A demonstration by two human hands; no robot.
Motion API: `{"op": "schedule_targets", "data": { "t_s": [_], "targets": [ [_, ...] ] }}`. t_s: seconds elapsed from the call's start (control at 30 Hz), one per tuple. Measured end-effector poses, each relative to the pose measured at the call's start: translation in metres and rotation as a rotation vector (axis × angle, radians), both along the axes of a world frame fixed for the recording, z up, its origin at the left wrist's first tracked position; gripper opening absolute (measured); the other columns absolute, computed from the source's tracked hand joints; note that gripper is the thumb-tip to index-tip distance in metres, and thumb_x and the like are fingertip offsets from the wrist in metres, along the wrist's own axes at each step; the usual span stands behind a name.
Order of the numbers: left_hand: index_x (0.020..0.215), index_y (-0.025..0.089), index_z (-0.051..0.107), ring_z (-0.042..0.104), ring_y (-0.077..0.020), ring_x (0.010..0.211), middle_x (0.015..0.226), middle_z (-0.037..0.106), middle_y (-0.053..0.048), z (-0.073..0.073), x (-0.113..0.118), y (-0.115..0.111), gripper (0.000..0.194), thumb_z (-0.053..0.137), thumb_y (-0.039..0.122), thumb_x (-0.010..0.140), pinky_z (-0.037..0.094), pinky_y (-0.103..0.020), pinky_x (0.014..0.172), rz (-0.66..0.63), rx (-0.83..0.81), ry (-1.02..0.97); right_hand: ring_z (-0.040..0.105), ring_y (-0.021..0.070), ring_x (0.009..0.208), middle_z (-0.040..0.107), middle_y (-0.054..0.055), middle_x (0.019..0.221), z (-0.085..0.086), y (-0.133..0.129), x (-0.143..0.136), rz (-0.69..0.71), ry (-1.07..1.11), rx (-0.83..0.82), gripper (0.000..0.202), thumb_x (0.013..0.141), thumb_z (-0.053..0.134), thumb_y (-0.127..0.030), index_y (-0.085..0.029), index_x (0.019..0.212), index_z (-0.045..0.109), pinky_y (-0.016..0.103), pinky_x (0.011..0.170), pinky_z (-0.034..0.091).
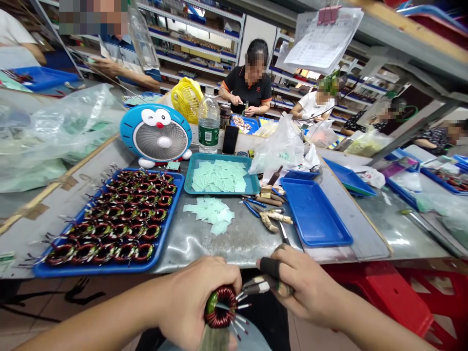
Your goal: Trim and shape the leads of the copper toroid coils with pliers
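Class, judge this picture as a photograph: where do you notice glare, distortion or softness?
Head view: white glare streaks the metal tabletop; head view: apparent wide-angle distortion, with the shelves slanting; head view: writing on the hanging papers is too soft to read; head view: coarse pixel blocks hide background patches.

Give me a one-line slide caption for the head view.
Left hand holds a wire-wound toroidal coil, right hand a tool near its leads; beyond them, a blue tray of similar coils.
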State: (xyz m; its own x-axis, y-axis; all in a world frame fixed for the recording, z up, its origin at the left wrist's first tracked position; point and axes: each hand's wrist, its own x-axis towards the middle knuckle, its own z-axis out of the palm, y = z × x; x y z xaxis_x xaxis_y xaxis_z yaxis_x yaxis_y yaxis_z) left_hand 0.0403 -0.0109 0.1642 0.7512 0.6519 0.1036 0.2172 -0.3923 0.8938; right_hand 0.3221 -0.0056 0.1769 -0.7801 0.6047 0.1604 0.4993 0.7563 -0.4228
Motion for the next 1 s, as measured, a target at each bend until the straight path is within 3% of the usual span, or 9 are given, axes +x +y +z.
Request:
{"op": "schedule_targets", "data": {
  "t_s": [0.23,0.4,0.53,0.63,0.73,0.83,0.9,1.0],
  "targets": [
    [0.082,0.022,0.049,0.043,-0.0132,0.062,0.072,0.052,0.002,0.008,0.002,-0.008,0.042,0.071,0.055,0.068,0.035,-0.029,0.063,-0.047,0.016,-0.199,0.048,0.0185,0.078,0.057,0.004,0.088,-0.017,-0.003,0.000,0.062,0.145,-0.133,0.039,0.087,0.049,-0.012,-0.022,0.124,0.056,0.031,0.068,0.035],
    [0.083,0.022,0.049,0.043,-0.0123,0.065,0.075,0.051,0.004,0.012,-0.001,-0.007,0.036,0.076,0.035,0.063,0.034,-0.026,0.065,-0.052,-0.008,-0.155,0.049,0.0173,0.078,0.057,0.002,0.087,-0.028,-0.010,-0.007,0.015,0.202,-0.262,0.038,0.088,0.056,-0.015,-0.025,0.125,0.057,0.030,0.071,0.037],
    [0.083,0.022,0.049,0.044,-0.0134,0.070,0.075,0.050,0.004,0.007,-0.009,0.002,0.040,0.082,0.030,0.062,0.034,-0.025,0.065,0.012,-0.008,-0.089,0.055,0.0192,0.092,0.060,0.006,0.102,-0.035,-0.009,-0.005,-0.138,0.204,-0.269,0.042,0.096,0.058,-0.020,-0.027,0.137,0.055,0.032,0.081,0.043],
    [0.083,0.022,0.049,0.044,-0.0139,0.071,0.078,0.051,0.004,0.001,-0.017,0.006,0.044,0.086,0.037,0.064,0.034,-0.025,0.063,0.106,-0.032,-0.043,0.058,0.0211,0.105,0.061,0.008,0.116,-0.054,-0.020,-0.007,-0.313,0.302,-0.353,0.039,0.101,0.056,-0.026,-0.028,0.140,0.055,0.034,0.093,0.046],
    [0.092,0.022,0.051,0.046,-0.0129,0.070,0.082,0.053,0.005,-0.009,-0.021,0.006,0.047,0.086,0.039,0.067,0.037,-0.023,0.061,0.213,-0.155,-0.027,0.062,0.0209,0.100,0.064,0.007,0.108,-0.087,-0.041,-0.024,-0.540,0.554,-0.623,0.039,0.099,0.063,-0.041,-0.024,0.134,0.061,0.034,0.093,0.050],
    [0.120,0.024,0.048,0.057,-0.0170,0.082,0.095,0.061,0.001,-0.023,-0.016,0.004,0.049,0.076,0.036,0.082,0.049,-0.027,0.074,0.301,-0.219,-0.030,0.066,0.0197,0.087,0.065,0.005,0.097,-0.113,-0.056,-0.053,-0.777,1.046,-0.958,0.055,0.089,0.073,-0.055,-0.021,0.129,0.059,0.033,0.079,0.056],
    [0.138,0.025,0.038,0.062,-0.0212,0.093,0.106,0.064,-0.004,-0.033,-0.008,0.003,0.059,0.069,0.038,0.089,0.052,-0.033,0.086,0.374,-0.201,-0.022,0.068,0.0193,0.086,0.067,0.006,0.104,-0.114,-0.056,-0.070,-0.801,1.257,-1.052,0.057,0.081,0.082,-0.056,-0.021,0.121,0.060,0.032,0.076,0.057],
    [0.150,0.027,0.027,0.064,-0.0275,0.112,0.129,0.061,-0.012,-0.050,0.005,0.001,0.072,0.068,0.038,0.092,0.052,-0.040,0.098,0.425,-0.146,0.002,0.069,0.0177,0.088,0.070,0.008,0.112,-0.095,-0.044,-0.084,-0.757,1.305,-1.047,0.059,0.074,0.090,-0.048,-0.021,0.118,0.061,0.031,0.082,0.056]
  ]
}}
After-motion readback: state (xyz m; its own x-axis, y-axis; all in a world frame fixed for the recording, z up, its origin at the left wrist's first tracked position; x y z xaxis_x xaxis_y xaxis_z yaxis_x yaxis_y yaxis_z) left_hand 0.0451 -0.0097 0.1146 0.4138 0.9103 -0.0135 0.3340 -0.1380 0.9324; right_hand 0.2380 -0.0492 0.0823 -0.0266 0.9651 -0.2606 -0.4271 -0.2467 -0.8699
